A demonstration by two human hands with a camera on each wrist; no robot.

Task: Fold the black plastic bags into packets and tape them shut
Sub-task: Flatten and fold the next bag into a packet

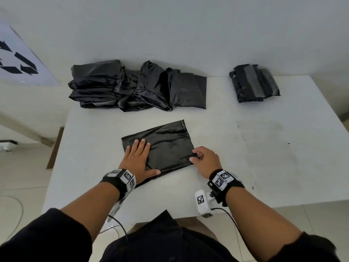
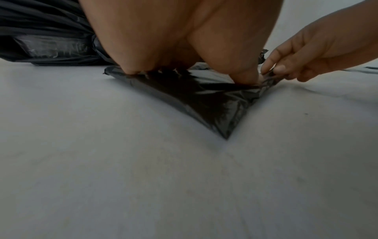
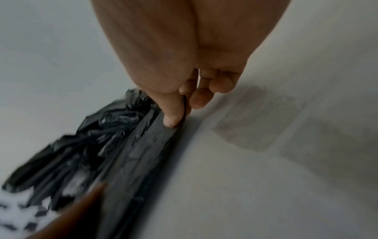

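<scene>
A folded black plastic bag (image 1: 166, 146) lies flat on the white table (image 1: 264, 167) in front of me. My left hand (image 1: 138, 157) presses down on its left part with straight, spread fingers. My right hand (image 1: 196, 156) pinches the bag's right edge between thumb and forefinger. The left wrist view shows the bag (image 2: 204, 100), its near corner pointing at the camera, and my right hand (image 2: 274, 68) pinching the far corner. The right wrist view shows my right hand's thumb and forefinger (image 3: 175, 111) pinching the bag's edge (image 3: 143, 145).
A heap of loose black bags (image 1: 136, 87) lies at the table's back left. A taped black packet (image 1: 253, 82) sits at the back right. Faint tape marks (image 1: 262, 133) show on the table to the right. The table's left edge is close to the heap.
</scene>
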